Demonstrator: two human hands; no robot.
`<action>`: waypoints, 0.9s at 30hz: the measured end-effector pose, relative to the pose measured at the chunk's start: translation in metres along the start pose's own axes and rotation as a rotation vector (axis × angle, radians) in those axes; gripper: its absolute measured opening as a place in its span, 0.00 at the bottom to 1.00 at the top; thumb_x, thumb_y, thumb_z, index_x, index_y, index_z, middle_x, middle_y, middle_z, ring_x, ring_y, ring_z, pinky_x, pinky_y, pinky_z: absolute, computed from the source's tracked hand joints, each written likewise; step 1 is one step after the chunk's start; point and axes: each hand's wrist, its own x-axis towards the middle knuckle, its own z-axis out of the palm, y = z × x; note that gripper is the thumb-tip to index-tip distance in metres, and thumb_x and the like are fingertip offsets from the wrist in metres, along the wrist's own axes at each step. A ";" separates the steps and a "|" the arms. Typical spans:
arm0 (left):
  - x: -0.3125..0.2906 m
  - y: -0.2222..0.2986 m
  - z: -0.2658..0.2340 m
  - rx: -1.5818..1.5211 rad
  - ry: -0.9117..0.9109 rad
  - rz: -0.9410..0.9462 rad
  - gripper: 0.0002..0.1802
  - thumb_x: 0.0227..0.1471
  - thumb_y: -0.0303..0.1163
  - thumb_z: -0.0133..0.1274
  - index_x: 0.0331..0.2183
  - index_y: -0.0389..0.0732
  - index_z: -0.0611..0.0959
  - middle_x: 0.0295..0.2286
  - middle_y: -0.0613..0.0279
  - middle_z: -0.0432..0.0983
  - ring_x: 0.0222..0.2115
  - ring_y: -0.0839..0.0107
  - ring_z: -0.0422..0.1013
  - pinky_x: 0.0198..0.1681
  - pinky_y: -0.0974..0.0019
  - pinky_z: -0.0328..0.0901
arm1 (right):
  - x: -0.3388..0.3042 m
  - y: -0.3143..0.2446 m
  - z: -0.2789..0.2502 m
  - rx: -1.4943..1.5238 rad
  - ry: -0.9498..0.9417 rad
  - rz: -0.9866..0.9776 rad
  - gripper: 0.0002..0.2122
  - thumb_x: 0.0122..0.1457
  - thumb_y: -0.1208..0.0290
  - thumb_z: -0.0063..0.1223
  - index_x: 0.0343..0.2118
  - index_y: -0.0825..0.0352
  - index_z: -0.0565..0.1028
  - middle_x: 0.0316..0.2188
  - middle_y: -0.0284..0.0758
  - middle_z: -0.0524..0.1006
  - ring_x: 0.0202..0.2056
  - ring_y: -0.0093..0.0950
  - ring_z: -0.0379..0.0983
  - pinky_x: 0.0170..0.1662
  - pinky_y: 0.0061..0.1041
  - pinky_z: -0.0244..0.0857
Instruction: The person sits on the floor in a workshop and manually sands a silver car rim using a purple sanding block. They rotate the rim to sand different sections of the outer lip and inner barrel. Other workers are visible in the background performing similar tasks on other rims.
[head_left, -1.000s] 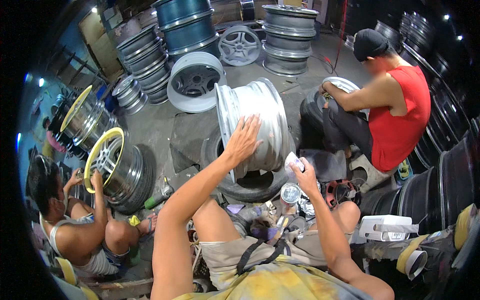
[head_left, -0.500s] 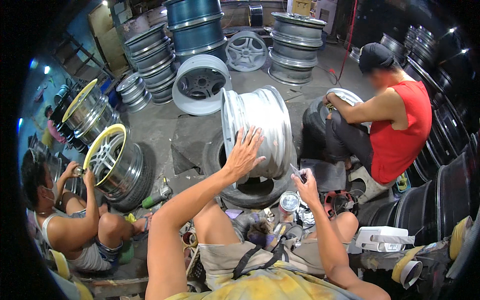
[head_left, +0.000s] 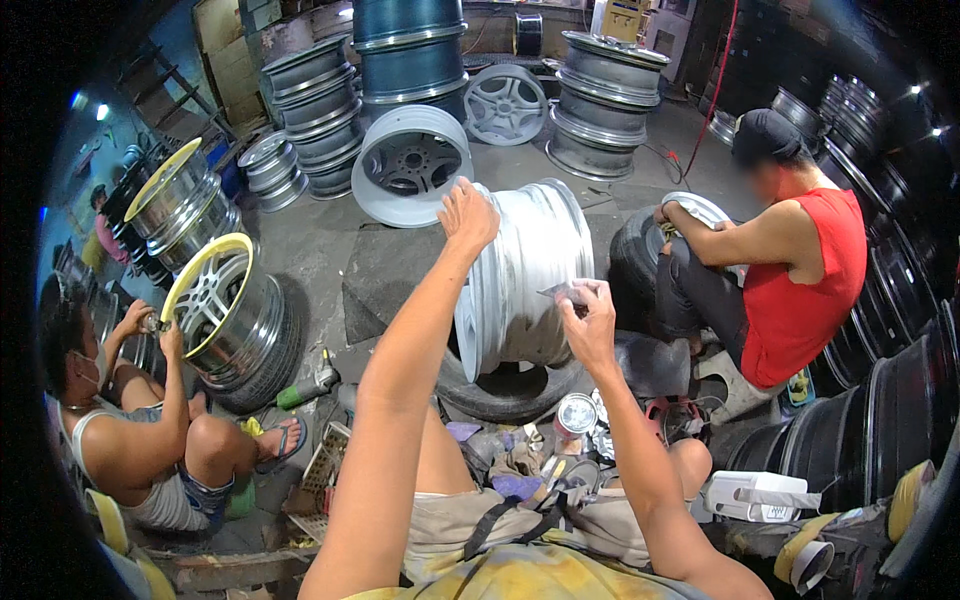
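Note:
In front of me a pale grey wheel rim (head_left: 535, 255) stands on edge on a black tyre (head_left: 515, 395), with whitish smears over its barrel. My left hand (head_left: 468, 213) is curled over the upper left lip of the rim, fingertips partly hidden. At the right side of the barrel, my right hand (head_left: 590, 315) pinches a small flat scraper (head_left: 553, 291), its thin dark blade pointing left against or very near the surface. Below that hand an open can (head_left: 577, 413) with pale stuff inside stands on the floor between my knees.
A person in a red sleeveless top (head_left: 815, 290) works on another wheel at right. At left, a seated person (head_left: 140, 420) handles a yellow-lipped wheel (head_left: 215, 295). A green-bodied power tool (head_left: 305, 385) lies between us. Stacked rims (head_left: 605, 105) stand behind. A white plastic container (head_left: 757, 495) sits at my right.
My left hand has gone from lying spread on the barrel to gripping the rim's upper left lip. My right hand has raised the scraper from above the can to the barrel.

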 end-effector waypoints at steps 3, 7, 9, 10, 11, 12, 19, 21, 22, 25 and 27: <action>-0.006 -0.004 0.007 -0.109 0.095 -0.052 0.32 0.58 0.36 0.47 0.58 0.29 0.62 0.50 0.38 0.70 0.53 0.41 0.66 0.54 0.40 0.61 | 0.009 0.014 0.002 0.021 -0.089 0.166 0.10 0.55 0.69 0.63 0.33 0.73 0.79 0.23 0.37 0.75 0.24 0.24 0.69 0.31 0.26 0.64; -0.004 -0.008 0.008 -0.214 0.136 -0.190 0.24 0.60 0.39 0.46 0.50 0.30 0.73 0.44 0.38 0.75 0.48 0.42 0.71 0.50 0.45 0.66 | 0.018 0.026 0.005 0.210 -0.134 0.286 0.13 0.56 0.64 0.64 0.31 0.73 0.79 0.16 0.29 0.72 0.21 0.17 0.63 0.26 0.24 0.60; -0.008 -0.004 0.005 -0.182 0.098 -0.218 0.21 0.61 0.40 0.45 0.45 0.31 0.77 0.43 0.39 0.75 0.47 0.43 0.72 0.50 0.46 0.66 | 0.022 0.032 0.002 0.133 -0.150 0.266 0.14 0.56 0.63 0.64 0.32 0.72 0.79 0.16 0.30 0.71 0.21 0.16 0.63 0.26 0.24 0.60; -0.010 -0.002 0.004 -0.166 0.079 -0.232 0.21 0.61 0.41 0.45 0.42 0.31 0.79 0.43 0.39 0.76 0.47 0.43 0.72 0.50 0.46 0.67 | 0.024 0.034 0.003 0.095 -0.159 0.256 0.14 0.56 0.63 0.65 0.32 0.72 0.79 0.16 0.31 0.71 0.22 0.16 0.63 0.26 0.24 0.60; -0.011 -0.003 0.005 -0.172 0.093 -0.237 0.21 0.62 0.42 0.45 0.41 0.31 0.80 0.43 0.40 0.76 0.47 0.43 0.72 0.50 0.46 0.67 | 0.028 0.026 0.002 -0.007 -0.168 0.227 0.14 0.56 0.62 0.63 0.33 0.72 0.80 0.18 0.36 0.75 0.21 0.23 0.69 0.28 0.27 0.64; -0.010 -0.002 0.006 -0.179 0.108 -0.241 0.22 0.62 0.42 0.45 0.40 0.31 0.81 0.43 0.40 0.76 0.47 0.43 0.72 0.49 0.46 0.67 | 0.030 0.024 0.006 -0.066 -0.153 0.153 0.14 0.56 0.63 0.63 0.33 0.72 0.79 0.20 0.39 0.76 0.22 0.28 0.71 0.28 0.29 0.65; -0.011 -0.004 0.006 -0.211 0.132 -0.243 0.22 0.62 0.43 0.44 0.40 0.31 0.81 0.44 0.40 0.75 0.47 0.43 0.71 0.50 0.45 0.66 | 0.042 0.015 0.033 -0.521 -0.083 -0.072 0.11 0.55 0.63 0.61 0.29 0.67 0.77 0.30 0.39 0.80 0.37 0.41 0.71 0.43 0.42 0.59; -0.013 -0.006 0.009 -0.192 0.166 -0.224 0.23 0.62 0.44 0.44 0.40 0.32 0.80 0.42 0.39 0.76 0.46 0.43 0.72 0.49 0.45 0.66 | 0.043 0.014 0.039 -0.525 -0.055 -0.071 0.11 0.55 0.63 0.61 0.29 0.68 0.77 0.29 0.40 0.79 0.37 0.41 0.71 0.44 0.44 0.59; -0.013 -0.007 0.011 -0.182 0.183 -0.215 0.23 0.62 0.44 0.44 0.40 0.32 0.80 0.42 0.39 0.76 0.46 0.42 0.72 0.49 0.45 0.66 | 0.044 0.012 0.043 -0.527 -0.042 -0.070 0.11 0.55 0.63 0.61 0.29 0.68 0.77 0.29 0.40 0.79 0.37 0.41 0.71 0.44 0.44 0.59; -0.010 -0.009 0.017 -0.216 0.185 -0.222 0.21 0.62 0.42 0.45 0.39 0.32 0.81 0.43 0.40 0.75 0.46 0.42 0.71 0.49 0.44 0.65 | 0.062 0.003 0.053 -0.572 -0.049 -0.047 0.13 0.54 0.61 0.61 0.30 0.68 0.78 0.30 0.43 0.80 0.38 0.42 0.73 0.45 0.44 0.59; -0.010 -0.008 0.015 -0.202 0.180 -0.210 0.20 0.62 0.41 0.45 0.39 0.32 0.81 0.43 0.40 0.75 0.46 0.43 0.71 0.49 0.44 0.65 | 0.076 0.000 0.059 -0.602 -0.107 0.046 0.14 0.53 0.60 0.61 0.31 0.68 0.79 0.30 0.45 0.80 0.39 0.43 0.74 0.45 0.43 0.59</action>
